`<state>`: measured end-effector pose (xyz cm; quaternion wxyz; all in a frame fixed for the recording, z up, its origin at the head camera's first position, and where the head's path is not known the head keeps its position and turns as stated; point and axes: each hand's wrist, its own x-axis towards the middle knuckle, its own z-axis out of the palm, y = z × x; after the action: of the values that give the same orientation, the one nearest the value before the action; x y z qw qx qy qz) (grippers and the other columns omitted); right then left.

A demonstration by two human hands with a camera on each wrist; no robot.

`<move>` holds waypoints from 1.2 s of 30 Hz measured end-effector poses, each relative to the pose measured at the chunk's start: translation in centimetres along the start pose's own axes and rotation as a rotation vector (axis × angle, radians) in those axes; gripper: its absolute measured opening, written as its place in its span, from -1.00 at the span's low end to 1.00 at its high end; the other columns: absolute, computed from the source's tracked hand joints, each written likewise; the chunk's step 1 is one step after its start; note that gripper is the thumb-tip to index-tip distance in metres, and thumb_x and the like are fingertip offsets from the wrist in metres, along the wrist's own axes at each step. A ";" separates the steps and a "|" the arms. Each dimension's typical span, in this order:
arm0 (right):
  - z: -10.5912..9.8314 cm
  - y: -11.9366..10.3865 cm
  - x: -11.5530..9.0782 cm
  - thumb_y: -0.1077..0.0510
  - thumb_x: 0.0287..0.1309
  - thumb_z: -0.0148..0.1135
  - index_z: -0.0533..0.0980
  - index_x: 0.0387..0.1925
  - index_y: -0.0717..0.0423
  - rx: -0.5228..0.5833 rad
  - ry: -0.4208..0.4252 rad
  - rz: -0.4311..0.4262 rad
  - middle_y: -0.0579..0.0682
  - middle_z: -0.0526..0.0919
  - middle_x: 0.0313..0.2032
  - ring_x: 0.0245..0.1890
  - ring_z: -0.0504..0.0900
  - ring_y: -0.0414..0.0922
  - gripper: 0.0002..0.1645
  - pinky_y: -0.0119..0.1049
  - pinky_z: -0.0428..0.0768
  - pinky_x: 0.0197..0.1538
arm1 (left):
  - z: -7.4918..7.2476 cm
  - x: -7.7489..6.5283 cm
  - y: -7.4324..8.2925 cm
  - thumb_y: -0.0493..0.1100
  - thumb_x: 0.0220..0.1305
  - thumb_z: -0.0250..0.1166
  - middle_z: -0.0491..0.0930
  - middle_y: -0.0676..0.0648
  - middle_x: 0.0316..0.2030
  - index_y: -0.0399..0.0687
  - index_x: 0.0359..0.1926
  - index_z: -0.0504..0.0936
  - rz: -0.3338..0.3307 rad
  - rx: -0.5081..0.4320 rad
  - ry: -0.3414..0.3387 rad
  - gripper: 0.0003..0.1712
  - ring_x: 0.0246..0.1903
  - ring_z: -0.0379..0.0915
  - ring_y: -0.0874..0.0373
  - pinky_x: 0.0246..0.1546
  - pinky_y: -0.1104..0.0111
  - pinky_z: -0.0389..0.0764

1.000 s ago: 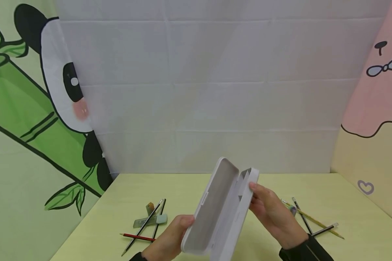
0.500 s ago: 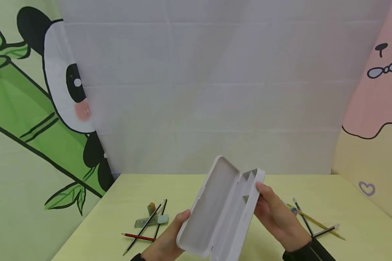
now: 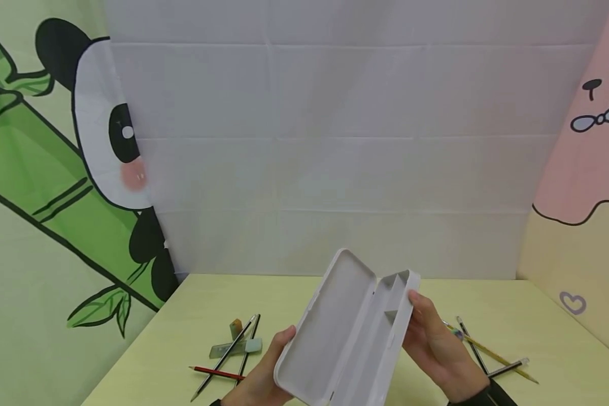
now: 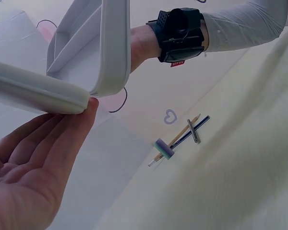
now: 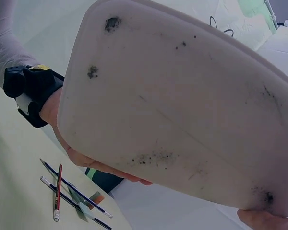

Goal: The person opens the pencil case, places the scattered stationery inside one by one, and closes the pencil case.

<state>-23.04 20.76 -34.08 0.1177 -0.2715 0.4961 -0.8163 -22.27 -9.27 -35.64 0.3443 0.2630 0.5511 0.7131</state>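
A white plastic pencil case [image 3: 330,321] is held up over the table with its lid swung back. Its long tray [image 3: 373,349] has small divided compartments at the far end and nothing inside. My left hand [image 3: 259,369] holds the lid's outer edge, thumb at the rim; in the left wrist view its fingers [image 4: 62,143] lie under the lid. The right hand [image 3: 444,352] grips the tray's outer side near the far end, thumb on the rim. In the right wrist view the underside [image 5: 177,110] shows dark smudges, and it hides most of the right hand.
Left on the yellow table [image 3: 147,366] lie a red pencil [image 3: 215,372], dark pencils [image 3: 225,359], a pale eraser [image 3: 254,345] and a small orange-brown block [image 3: 235,327]. At right are a yellow pencil [image 3: 502,359], dark pencils [image 3: 472,344] and a purple-teal cylinder [image 4: 164,148].
The pencil case has been spread wider: its tray side has shifted right with my right hand, showing more of the inside. The whole head view has tilted slightly up.
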 end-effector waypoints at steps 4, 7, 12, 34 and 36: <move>-0.1 0.0 -0.1 -0.15 0.44 -0.45 0.31 0.19 -0.28 0.029 0.019 0.029 -0.33 0.52 0.05 0.07 0.46 -0.32 -0.53 -0.39 0.43 0.16 | 0.1 0.0 0.0 0.41 0.37 -0.53 0.48 0.13 -0.02 0.25 0.26 0.28 -0.009 -0.048 0.005 -0.28 -0.04 0.41 0.25 0.07 0.31 0.43; -0.1 0.0 -0.3 -0.15 0.44 -0.46 0.32 0.18 -0.28 0.061 0.012 0.041 -0.32 0.51 0.06 0.07 0.45 -0.31 -0.52 -0.38 0.44 0.17 | 0.3 0.1 0.1 0.41 0.37 -0.50 0.50 0.13 -0.05 0.27 0.19 0.34 -0.012 -0.094 0.012 -0.31 -0.07 0.43 0.26 0.03 0.33 0.46; 0.0 0.0 -0.6 -0.14 0.44 -0.48 0.33 0.19 -0.27 0.129 -0.024 0.061 -0.28 0.51 0.06 0.08 0.46 -0.29 -0.50 -0.36 0.42 0.20 | 0.5 0.2 0.1 0.43 0.36 -0.47 0.53 0.15 -0.10 0.26 0.11 0.40 -0.047 -0.164 0.046 -0.32 -0.12 0.46 0.29 -0.01 0.37 0.47; -0.3 1.0 -1.3 -0.19 0.44 -0.59 0.35 0.14 -0.18 0.249 -0.096 0.134 -0.21 0.52 0.02 0.05 0.51 -0.26 -0.42 -0.36 0.39 0.23 | 0.2 0.5 -1.3 0.43 0.35 -0.44 0.56 0.21 -0.18 0.28 -0.05 0.48 -0.078 -0.311 0.067 -0.35 -0.17 0.48 0.36 -0.03 0.45 0.47; -0.3 1.1 -1.3 -0.19 0.44 -0.60 0.34 0.14 -0.17 0.255 -0.103 0.140 -0.20 0.52 0.02 0.06 0.50 -0.26 -0.41 -0.36 0.39 0.24 | 0.0 0.4 -1.5 0.42 0.36 -0.47 0.55 0.21 -0.17 0.28 -0.04 0.47 -0.070 -0.309 0.053 -0.34 -0.17 0.48 0.35 -0.03 0.45 0.47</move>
<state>-22.24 21.06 -35.55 0.2330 -0.2605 0.3996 -0.8475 -22.22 -8.68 -37.10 0.3904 0.1686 0.4527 0.7837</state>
